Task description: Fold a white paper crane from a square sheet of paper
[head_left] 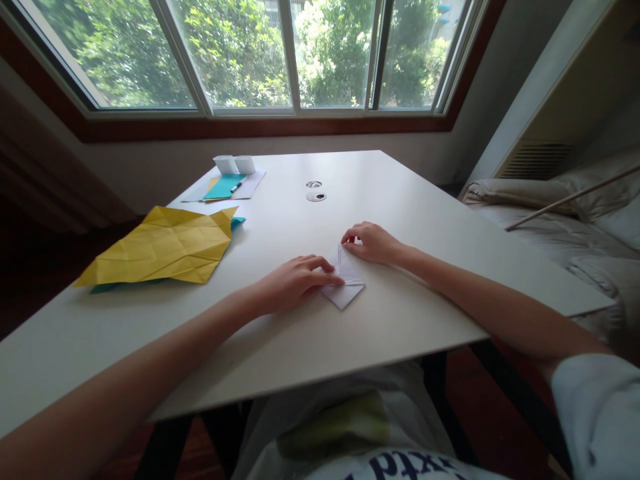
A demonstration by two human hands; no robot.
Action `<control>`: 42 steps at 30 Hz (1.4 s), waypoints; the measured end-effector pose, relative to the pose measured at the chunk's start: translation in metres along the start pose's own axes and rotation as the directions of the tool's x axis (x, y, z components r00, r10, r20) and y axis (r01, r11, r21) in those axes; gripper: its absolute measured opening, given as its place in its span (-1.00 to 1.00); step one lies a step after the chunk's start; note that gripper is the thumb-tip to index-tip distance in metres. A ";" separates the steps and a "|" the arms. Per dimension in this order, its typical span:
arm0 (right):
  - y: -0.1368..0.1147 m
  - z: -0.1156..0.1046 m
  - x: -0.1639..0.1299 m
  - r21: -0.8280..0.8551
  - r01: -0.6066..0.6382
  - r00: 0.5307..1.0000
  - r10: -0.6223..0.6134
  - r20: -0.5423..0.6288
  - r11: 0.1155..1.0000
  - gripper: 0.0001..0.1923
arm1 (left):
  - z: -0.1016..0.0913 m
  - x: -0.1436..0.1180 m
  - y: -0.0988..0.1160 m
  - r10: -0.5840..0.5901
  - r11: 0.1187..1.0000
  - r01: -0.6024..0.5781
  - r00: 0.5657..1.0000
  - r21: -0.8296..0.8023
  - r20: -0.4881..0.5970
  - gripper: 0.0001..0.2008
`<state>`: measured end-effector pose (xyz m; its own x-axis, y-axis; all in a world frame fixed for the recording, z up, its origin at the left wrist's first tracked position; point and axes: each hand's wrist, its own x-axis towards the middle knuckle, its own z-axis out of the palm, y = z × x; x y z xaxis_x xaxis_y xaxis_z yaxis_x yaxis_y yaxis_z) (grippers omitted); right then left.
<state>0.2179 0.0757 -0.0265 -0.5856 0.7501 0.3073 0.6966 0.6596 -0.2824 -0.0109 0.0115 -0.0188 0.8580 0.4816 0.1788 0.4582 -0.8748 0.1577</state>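
The small folded white paper (353,272) lies on the white table (280,353) near the person, probably so both hands reach it easily, while the yellow sheet (167,248) rests towards ten o'clock, seemingly out of the way. The left hand (299,280), at the paper's nine o'clock, is loosely spread with fingertips upon it, perhaps for steadying; the right hand (371,241), at one o'clock, curls its fingers by the top corner, but whether they pinch it is unclear.

1. Light: daylight, far window (295,67); foliage (330,50) overexposed in patches.
2. Table (400,193): bright, soft shadows.
3. Paper (353,270): low contrast against table; creases faint.
4. Left curtain (45,160): deep shadow.
5. Near shirt (340,427): dim, slightly blurred.
6. Edges: darkened, stretched by wide-angle distortion.
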 end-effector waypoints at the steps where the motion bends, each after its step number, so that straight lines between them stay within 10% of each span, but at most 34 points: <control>1: -0.001 0.000 0.000 -0.004 0.003 1.000 -0.003 0.002 1.000 -0.82 | 0.000 0.000 0.000 0.001 1.000 -0.001 1.000 -0.001 -0.001 -0.58; 17: -0.007 0.000 0.000 0.013 0.015 1.000 -0.015 0.015 1.000 -0.74 | 0.000 -0.002 0.000 0.008 0.998 -0.009 1.000 0.064 0.014 -0.59; 28: -0.008 -0.009 -0.010 0.171 0.373 0.915 -0.392 0.097 0.912 -0.80 | 0.001 -0.011 -0.015 -0.133 0.961 0.143 0.989 0.237 -0.059 -0.63; 42: -0.020 -0.010 -0.013 0.074 0.440 0.884 -0.446 0.141 0.895 -0.68 | -0.010 -0.011 -0.018 -0.082 0.996 0.083 0.995 0.013 -0.059 -0.80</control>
<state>0.2153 0.0521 -0.0159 -0.8867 0.3755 0.2699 0.3350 0.9239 -0.1851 -0.0308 0.0224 -0.0138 0.8023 0.5540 0.2222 0.5307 -0.8325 0.1592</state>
